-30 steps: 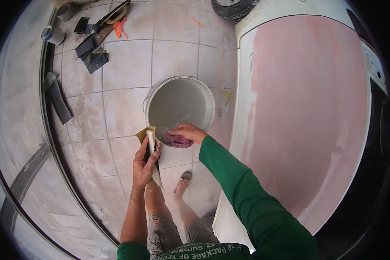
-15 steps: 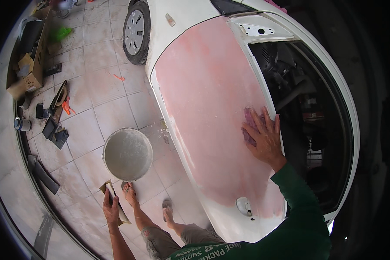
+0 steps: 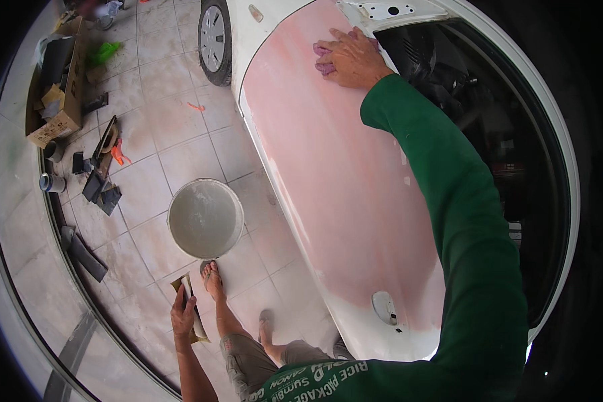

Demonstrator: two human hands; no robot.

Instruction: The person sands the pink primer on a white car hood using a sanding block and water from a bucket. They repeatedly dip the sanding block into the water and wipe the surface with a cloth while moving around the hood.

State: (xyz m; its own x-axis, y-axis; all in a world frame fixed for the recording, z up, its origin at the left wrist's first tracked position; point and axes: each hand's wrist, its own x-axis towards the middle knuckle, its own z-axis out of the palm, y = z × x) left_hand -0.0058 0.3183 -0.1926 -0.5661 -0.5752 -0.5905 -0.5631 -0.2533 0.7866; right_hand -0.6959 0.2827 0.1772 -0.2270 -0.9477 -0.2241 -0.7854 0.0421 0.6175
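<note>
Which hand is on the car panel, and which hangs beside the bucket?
The right hand presses a pink cloth on the pink car panel. The left hand, holding a sanding block, hangs near the bucket.

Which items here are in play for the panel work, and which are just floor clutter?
In hand:
- right hand pressing a purple pad on the pink car panel
- left hand holding a sanding block
- white bucket by the feet

Lying about:
- cardboard box
- dark scraps and tools on the tiles
- green item
- orange bit
</note>
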